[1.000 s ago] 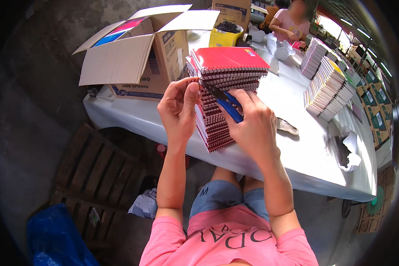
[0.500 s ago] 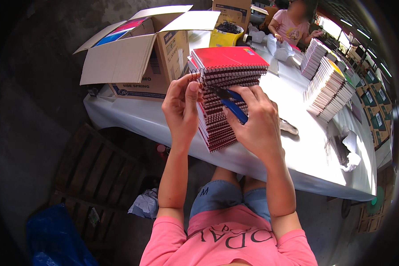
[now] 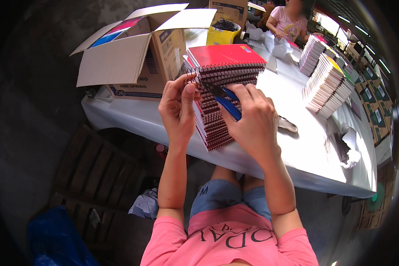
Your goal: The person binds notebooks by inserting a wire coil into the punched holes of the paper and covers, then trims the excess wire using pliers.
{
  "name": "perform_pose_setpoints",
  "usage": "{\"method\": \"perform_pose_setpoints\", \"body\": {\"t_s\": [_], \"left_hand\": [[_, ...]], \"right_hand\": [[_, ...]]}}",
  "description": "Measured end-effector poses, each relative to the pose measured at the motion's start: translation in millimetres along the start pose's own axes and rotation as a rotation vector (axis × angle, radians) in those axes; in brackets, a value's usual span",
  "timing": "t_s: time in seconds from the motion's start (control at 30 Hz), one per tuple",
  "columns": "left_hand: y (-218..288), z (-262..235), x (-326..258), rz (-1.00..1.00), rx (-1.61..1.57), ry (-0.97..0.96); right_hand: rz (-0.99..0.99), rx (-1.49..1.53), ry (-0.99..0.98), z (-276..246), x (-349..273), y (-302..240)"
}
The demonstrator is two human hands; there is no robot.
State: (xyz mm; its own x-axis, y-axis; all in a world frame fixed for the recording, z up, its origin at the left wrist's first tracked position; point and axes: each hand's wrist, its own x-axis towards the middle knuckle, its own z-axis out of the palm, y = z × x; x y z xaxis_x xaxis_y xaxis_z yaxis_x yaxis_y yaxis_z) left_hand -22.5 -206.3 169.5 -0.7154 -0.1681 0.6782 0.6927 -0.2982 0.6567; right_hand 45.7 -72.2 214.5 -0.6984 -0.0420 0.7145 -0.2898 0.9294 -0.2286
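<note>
A tall stack of red-covered spiral notebooks (image 3: 224, 66) stands at the near edge of a white-covered table (image 3: 297, 146). My left hand (image 3: 177, 108) pinches the wire binding near the top of the stack's near side. My right hand (image 3: 252, 122) grips blue-handled pliers (image 3: 226, 104), whose dark jaws touch the same binding close to my left fingertips. Both hands press against the spiral side of the stack.
An open cardboard box (image 3: 137, 53) sits at the table's left end, a yellow tub (image 3: 224, 31) behind it. Fanned notebook stacks (image 3: 326, 80) lie at the right. Another person (image 3: 290, 20) works at the far end. A wooden pallet (image 3: 97, 177) lies on the floor.
Both hands stay on the stack's binding. My left fingers have shifted slightly up the spiral, and the pliers' jaws have moved a little toward them.
</note>
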Motion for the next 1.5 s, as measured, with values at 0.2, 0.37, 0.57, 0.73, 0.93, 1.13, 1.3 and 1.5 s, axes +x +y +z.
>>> {"method": "perform_pose_setpoints", "body": {"t_s": [0.2, 0.37, 0.57, 0.73, 0.93, 1.13, 1.3, 1.5], "left_hand": [[-1, 3, 0, -0.005, -0.015, -0.007], [-2, 1, 0, -0.016, -0.019, -0.006], [-1, 2, -2, 0.021, 0.008, -0.012], [0, 0, -1, 0.033, 0.011, -0.046], [-3, 1, -2, 0.072, 0.011, -0.061], [-4, 0, -2, 0.053, -0.033, -0.046], [-4, 4, -2, 0.016, -0.041, -0.025], [0, -2, -4, -0.137, -0.36, 0.063]], "right_hand": [[0.066, 0.052, -0.098, 7, -3, 14], [0.047, 0.111, -0.062, -5, -2, 12], [-0.011, -0.026, 0.034, -11, 1, 2], [0.027, -0.044, -0.027, -8, 3, -4], [0.053, 0.261, -0.06, -6, 4, -2], [0.125, 0.447, -0.088, 0, 5, -1], [0.077, 0.279, -0.045, 9, 3, 8], [-0.003, 0.279, -0.066, 3, 7, 13]]}}
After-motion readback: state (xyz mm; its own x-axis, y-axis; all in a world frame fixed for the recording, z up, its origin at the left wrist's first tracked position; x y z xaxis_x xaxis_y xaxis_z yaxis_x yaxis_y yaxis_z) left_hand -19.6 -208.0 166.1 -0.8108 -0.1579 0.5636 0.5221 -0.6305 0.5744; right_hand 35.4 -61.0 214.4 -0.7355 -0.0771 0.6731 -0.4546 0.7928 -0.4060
